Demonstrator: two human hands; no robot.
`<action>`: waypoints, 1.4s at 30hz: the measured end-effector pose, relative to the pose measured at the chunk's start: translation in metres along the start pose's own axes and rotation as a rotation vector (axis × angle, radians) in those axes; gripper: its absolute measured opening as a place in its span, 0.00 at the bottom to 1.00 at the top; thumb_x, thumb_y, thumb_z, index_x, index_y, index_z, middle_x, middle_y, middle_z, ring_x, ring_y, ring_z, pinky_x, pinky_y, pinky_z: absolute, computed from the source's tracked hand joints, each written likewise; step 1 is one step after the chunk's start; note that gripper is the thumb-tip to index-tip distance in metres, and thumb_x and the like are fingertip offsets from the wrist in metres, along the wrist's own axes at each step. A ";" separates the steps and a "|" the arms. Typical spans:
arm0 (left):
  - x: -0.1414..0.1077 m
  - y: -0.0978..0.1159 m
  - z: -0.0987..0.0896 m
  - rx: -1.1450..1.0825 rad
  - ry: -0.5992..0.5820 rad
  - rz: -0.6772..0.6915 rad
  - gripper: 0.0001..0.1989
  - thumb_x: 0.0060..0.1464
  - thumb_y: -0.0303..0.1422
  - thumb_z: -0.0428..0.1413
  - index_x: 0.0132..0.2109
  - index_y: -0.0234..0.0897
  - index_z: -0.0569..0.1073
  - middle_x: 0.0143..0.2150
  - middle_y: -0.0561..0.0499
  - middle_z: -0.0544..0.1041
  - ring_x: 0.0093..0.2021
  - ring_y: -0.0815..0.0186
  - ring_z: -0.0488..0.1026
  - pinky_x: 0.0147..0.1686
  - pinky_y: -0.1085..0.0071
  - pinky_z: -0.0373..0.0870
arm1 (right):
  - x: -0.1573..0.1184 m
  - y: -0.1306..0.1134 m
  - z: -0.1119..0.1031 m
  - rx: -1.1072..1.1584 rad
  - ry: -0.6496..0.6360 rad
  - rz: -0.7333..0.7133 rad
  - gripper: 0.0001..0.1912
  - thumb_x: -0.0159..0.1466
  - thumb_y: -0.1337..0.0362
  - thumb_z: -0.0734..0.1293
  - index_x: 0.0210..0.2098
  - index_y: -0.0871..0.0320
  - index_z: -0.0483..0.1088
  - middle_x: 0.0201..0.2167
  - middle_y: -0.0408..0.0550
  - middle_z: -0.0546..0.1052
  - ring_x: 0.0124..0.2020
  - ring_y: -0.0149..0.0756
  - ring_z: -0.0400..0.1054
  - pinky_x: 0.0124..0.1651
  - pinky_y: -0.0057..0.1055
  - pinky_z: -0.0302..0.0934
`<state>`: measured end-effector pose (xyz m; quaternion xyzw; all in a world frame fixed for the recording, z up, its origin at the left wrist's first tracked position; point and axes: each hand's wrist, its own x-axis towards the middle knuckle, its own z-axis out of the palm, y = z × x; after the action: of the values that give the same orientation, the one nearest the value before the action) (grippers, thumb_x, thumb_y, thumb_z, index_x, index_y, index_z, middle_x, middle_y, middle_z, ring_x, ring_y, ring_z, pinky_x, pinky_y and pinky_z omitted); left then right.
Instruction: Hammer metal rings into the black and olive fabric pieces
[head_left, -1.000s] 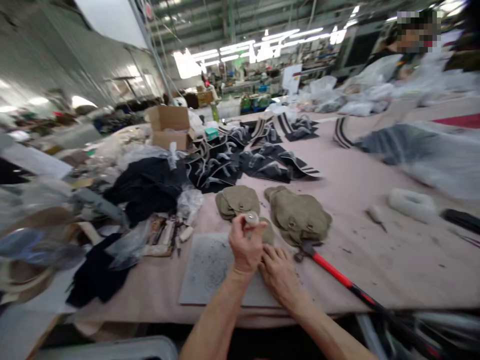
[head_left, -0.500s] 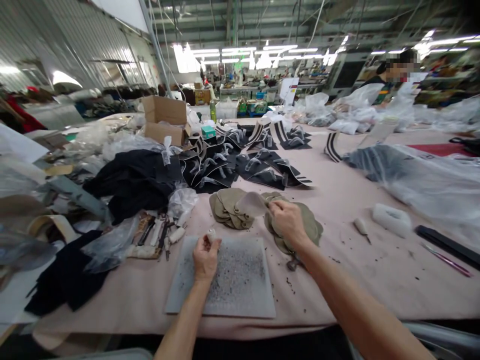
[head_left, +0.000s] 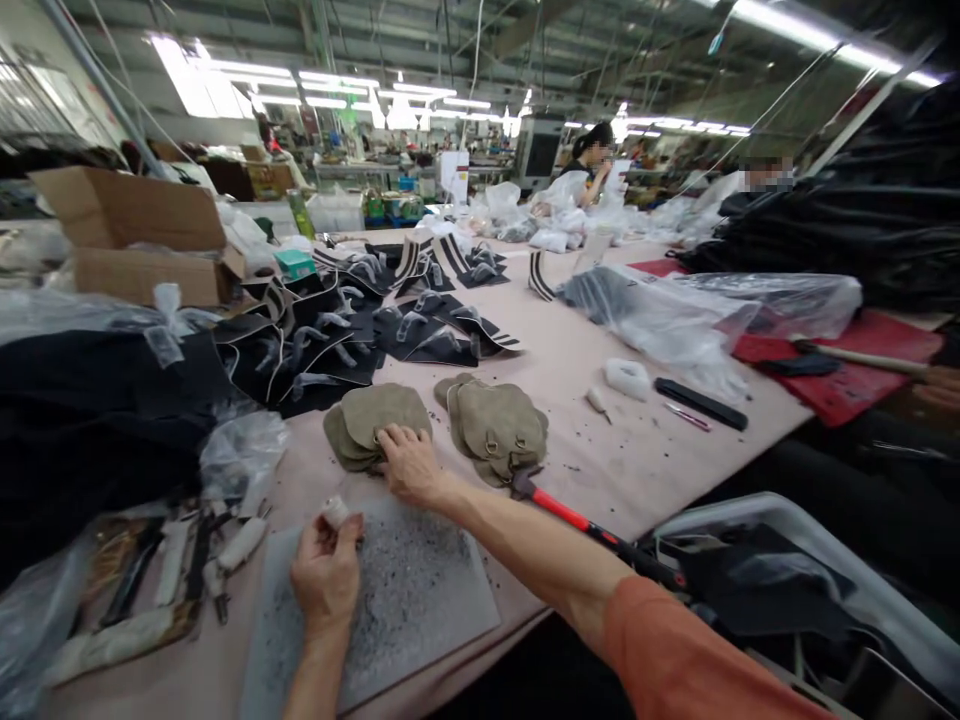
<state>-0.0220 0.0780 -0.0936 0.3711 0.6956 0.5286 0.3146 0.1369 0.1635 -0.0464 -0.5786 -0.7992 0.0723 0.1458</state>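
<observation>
My left hand (head_left: 327,565) is closed around a small white-wrapped tool (head_left: 334,512) over the speckled grey board (head_left: 427,610). My right hand (head_left: 409,462) reaches across to the left pile of olive flap pieces (head_left: 382,410); its fingers lie spread on the top piece, near its lower edge. To the right sits a second olive pile (head_left: 502,425), whose top piece shows two metal rings. A hammer with a red and black handle (head_left: 559,508) rests with its head against that pile's lower edge.
Black pieces with striped straps (head_left: 427,325) lie behind the piles. Wrapped tools (head_left: 172,560) are at the left, an open carton (head_left: 142,275) behind them. A white-wrapped awl (head_left: 598,402), black case (head_left: 701,403) and grey bin (head_left: 810,540) are at the right. People sit beyond.
The view has swung right. My right hand has moved from the right pile to the left pile, and the olive piece it held now lies there. My left hand still holds the wrapped tool.
</observation>
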 end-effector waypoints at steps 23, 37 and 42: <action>-0.008 0.012 0.003 0.036 0.001 0.083 0.25 0.41 0.50 0.63 0.40 0.35 0.75 0.25 0.49 0.80 0.28 0.56 0.79 0.32 0.64 0.75 | -0.083 0.125 -0.031 -0.246 0.084 0.270 0.15 0.66 0.57 0.63 0.44 0.62 0.73 0.47 0.60 0.74 0.48 0.48 0.65 0.50 0.39 0.53; -0.012 0.003 0.002 -0.006 -0.025 0.160 0.17 0.49 0.47 0.59 0.37 0.37 0.73 0.27 0.49 0.80 0.26 0.62 0.78 0.31 0.69 0.75 | -0.092 0.139 -0.046 -0.235 0.071 0.197 0.17 0.69 0.68 0.56 0.51 0.62 0.74 0.45 0.57 0.77 0.45 0.42 0.68 0.47 0.35 0.53; -0.015 0.003 0.002 -0.146 -0.063 0.141 0.18 0.51 0.46 0.59 0.39 0.36 0.71 0.30 0.48 0.81 0.29 0.62 0.80 0.33 0.69 0.77 | -0.093 0.099 -0.051 -0.172 0.221 0.059 0.18 0.71 0.66 0.56 0.54 0.60 0.73 0.50 0.57 0.75 0.48 0.45 0.65 0.48 0.37 0.53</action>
<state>-0.0119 0.0671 -0.0909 0.4117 0.6171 0.5868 0.3246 0.2694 0.1047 -0.0405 -0.6166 -0.7642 -0.0564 0.1807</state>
